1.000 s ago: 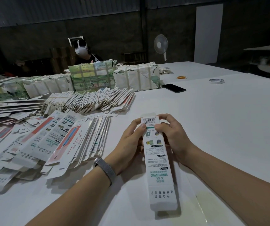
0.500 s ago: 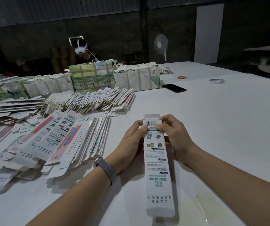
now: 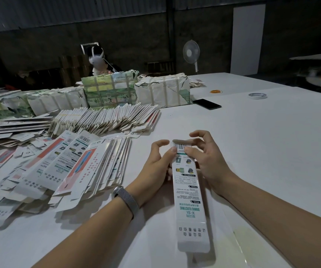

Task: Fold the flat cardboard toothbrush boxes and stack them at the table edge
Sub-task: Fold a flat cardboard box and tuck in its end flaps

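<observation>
Far to the left of the hands, a loose fan of flat white printed cardboard toothbrush-box blanks lies overlapped on the white table, its nearest edge just beside the left forearm. Beyond the hands on the left stands a leaning row of more flat blanks. A sweep of that forearm could push the fan into disorder or drag blanks out of it.

The left hand grips the far end of the long white printed toothbrush box from its left side, thumb pressed on the barcode panel, forefinger curled above it and apart from the card. The box lies lengthwise between the two hands, its near end reaching toward the person, off or barely touching the table; which cannot be told. The brown end flap appears bent over at the far end.

The right hand pinches the same end from the right, thumb on the barcode, other fingers spread and arched over the flap. Uneven thumb pressure would probably crease the panel or collapse the tube; a flap tucked crookedly may spring open or tear at its fold, and the box would then stack badly.
</observation>
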{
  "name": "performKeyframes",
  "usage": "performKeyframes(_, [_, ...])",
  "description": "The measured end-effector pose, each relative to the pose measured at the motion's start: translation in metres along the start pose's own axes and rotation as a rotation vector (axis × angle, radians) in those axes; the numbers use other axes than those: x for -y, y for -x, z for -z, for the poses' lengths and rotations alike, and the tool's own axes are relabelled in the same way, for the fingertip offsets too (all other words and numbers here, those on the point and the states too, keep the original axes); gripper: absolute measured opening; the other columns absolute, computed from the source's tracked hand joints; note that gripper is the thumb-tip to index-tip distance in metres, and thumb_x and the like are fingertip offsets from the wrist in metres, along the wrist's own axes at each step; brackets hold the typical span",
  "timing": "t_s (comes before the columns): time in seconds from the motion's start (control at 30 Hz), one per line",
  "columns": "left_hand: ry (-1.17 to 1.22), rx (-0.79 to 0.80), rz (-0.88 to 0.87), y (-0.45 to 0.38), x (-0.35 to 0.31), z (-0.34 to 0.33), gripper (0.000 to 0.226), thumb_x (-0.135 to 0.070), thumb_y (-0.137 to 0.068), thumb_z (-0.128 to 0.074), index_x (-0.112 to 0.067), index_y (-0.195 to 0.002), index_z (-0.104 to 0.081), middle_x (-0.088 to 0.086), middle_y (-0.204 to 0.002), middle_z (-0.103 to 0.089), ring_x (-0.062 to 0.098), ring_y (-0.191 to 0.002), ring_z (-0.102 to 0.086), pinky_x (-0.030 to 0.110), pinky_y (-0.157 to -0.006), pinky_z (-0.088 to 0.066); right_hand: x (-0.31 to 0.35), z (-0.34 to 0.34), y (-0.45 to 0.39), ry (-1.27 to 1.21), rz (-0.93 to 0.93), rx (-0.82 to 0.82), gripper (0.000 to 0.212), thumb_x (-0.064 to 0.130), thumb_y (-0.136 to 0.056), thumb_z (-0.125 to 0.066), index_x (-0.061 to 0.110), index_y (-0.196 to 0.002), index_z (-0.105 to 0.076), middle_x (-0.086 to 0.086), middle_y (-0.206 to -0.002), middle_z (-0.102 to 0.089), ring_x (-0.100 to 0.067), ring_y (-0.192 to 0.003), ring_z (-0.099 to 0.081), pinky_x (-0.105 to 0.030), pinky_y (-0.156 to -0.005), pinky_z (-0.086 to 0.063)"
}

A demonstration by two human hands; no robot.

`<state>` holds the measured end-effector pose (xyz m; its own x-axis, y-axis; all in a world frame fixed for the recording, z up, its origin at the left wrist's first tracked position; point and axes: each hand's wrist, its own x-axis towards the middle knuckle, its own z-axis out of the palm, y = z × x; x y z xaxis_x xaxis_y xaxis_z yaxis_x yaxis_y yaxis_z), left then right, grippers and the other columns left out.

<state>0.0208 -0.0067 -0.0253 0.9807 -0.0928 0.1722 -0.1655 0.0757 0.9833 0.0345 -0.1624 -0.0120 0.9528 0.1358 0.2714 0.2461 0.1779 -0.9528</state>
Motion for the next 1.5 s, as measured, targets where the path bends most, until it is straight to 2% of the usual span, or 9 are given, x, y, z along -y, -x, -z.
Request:
performKeyframes(0.17, [-0.024,0.029,-0.035,0.001,-0.001,-0.001,0.025,-0.026,-0.108,-0.044,-0.013,-0.128,-0.051,0.025,-0.093,-0.063,0.038,-0.086,-0.049,0.050,-0.078,-0.038,0.001,0.000,0.001,-0.006,0.000,0.016,0.028,0.002,-0.096,-0.057,0.027,-0.109,-0.053,-0.007,-0.106,-0.063,-0.018,-0.072,-0.070,-0.028,-0.054,-0.053])
performKeyframes(0.3, [-0.035,0.030,-0.026,0.001,0.001,0.000,0.026,-0.031,-0.106,-0.046,-0.013,-0.124,-0.052,0.024,-0.091,-0.063,0.037,-0.082,-0.047,0.038,-0.062,-0.038,0.001,0.000,0.000,-0.019,0.001,0.039,0.028,0.000,-0.098,-0.055,0.025,-0.108,-0.055,-0.009,-0.106,-0.065,-0.017,-0.072,-0.069,-0.028,-0.058,-0.055])
performKeyframes(0.5, [-0.038,0.054,-0.017,0.000,0.003,0.002,0.023,-0.035,-0.105,-0.049,-0.018,-0.121,-0.053,0.020,-0.088,-0.062,0.034,-0.079,-0.044,0.030,-0.056,-0.038,0.001,0.001,-0.001,-0.048,-0.022,0.044,0.026,-0.002,-0.098,-0.053,0.022,-0.107,-0.059,-0.006,-0.103,-0.067,-0.018,-0.072,-0.070,-0.028,-0.060,-0.057])
performKeyframes(0.7, [-0.021,0.106,-0.014,0.000,0.001,0.003,0.032,-0.045,-0.093,-0.057,-0.022,-0.115,-0.056,0.004,-0.071,-0.066,0.012,-0.053,-0.051,0.021,-0.047,-0.041,0.000,0.001,-0.003,-0.030,-0.062,0.058,0.019,0.002,-0.097,-0.055,0.016,-0.106,-0.063,-0.011,-0.102,-0.068,-0.022,-0.071,-0.070,-0.029,-0.060,-0.055])
performKeyframes(0.83, [-0.042,0.133,-0.026,0.002,0.002,0.003,0.030,-0.047,-0.093,-0.056,-0.024,-0.112,-0.056,0.004,-0.072,-0.067,0.014,-0.054,-0.053,0.023,-0.048,-0.040,0.002,0.002,-0.003,-0.001,-0.083,0.049,0.012,0.006,-0.098,-0.056,0.012,-0.090,-0.063,-0.008,-0.079,-0.068,-0.023,-0.063,-0.068,-0.029,-0.056,-0.054])
performKeyframes(0.97, [-0.085,0.165,-0.030,0.005,0.001,0.002,0.036,-0.047,-0.096,-0.053,-0.020,-0.119,-0.052,0.004,-0.079,-0.072,0.013,-0.055,-0.058,0.021,-0.049,-0.041,0.004,0.003,-0.002,-0.018,-0.089,0.019,0.023,0.013,-0.099,-0.058,0.011,-0.075,-0.056,-0.010,-0.068,-0.064,-0.025,-0.059,-0.066,-0.033,-0.056,-0.052])
performKeyframes(1.13, [-0.100,0.164,-0.025,0.006,-0.003,0.001,0.036,-0.046,-0.095,-0.054,-0.018,-0.118,-0.053,0.007,-0.078,-0.071,0.013,-0.053,-0.055,0.022,-0.049,-0.040,0.002,0.003,-0.004,0.040,-0.085,-0.008,0.020,0.004,-0.094,-0.062,0.014,-0.077,-0.062,-0.005,-0.066,-0.067,-0.025,-0.062,-0.068,-0.038,-0.064,-0.053])
performKeyframes(1.33, [-0.131,0.185,-0.018,0.010,-0.009,0.000,0.038,-0.043,-0.101,-0.054,-0.013,-0.124,-0.051,0.007,-0.079,-0.071,0.011,-0.054,-0.050,0.021,-0.050,-0.038,0.001,0.006,-0.006,0.034,-0.113,-0.004,0.024,0.003,-0.092,-0.061,0.014,-0.071,-0.059,-0.008,-0.063,-0.066,-0.027,-0.059,-0.069,-0.035,-0.060,-0.052])
performKeyframes(1.5, [-0.099,0.213,0.003,0.011,-0.012,-0.001,0.030,-0.026,-0.105,-0.049,-0.005,-0.126,-0.047,0.001,-0.077,-0.074,0.006,-0.056,-0.065,0.014,-0.052,-0.047,0.000,0.006,-0.006,0.027,-0.124,0.013,0.023,0.003,-0.092,-0.060,0.015,-0.073,-0.060,-0.004,-0.064,-0.065,-0.024,-0.060,-0.069,-0.035,-0.060,-0.052])
